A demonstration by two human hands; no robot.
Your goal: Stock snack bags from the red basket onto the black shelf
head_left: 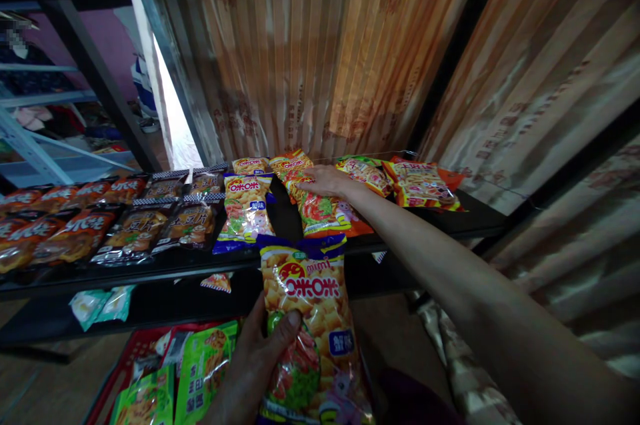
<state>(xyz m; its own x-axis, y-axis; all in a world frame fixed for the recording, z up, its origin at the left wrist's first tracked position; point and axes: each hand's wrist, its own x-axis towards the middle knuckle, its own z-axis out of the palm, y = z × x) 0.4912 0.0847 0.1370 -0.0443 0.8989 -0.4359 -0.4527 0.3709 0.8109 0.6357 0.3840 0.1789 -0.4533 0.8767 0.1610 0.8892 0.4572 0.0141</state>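
Note:
My left hand (273, 338) grips a yellow and blue snack bag (320, 308) marked "mimi" by its left side, thumb across the front, upright before the shelf. My right hand (325, 180) reaches across to the shelf, fingers closed at the top of an orange snack bag (320, 215); some fingertips are hard to make out. Behind those fingers leans another orange bag (291, 164). Left of it, with a dark gap between, stands a yellow and blue bag (246, 208) like the one in my left hand.
Dark brown packets (137, 228) and orange-black packets (70, 235) line the left of the black shelf (400, 228). More noodle-patterned bags (423, 184) lie at the right. Below, a red basket (117, 365) holds green packets (207, 365). Black posts (457, 52) and a curtain (300, 65) stand behind.

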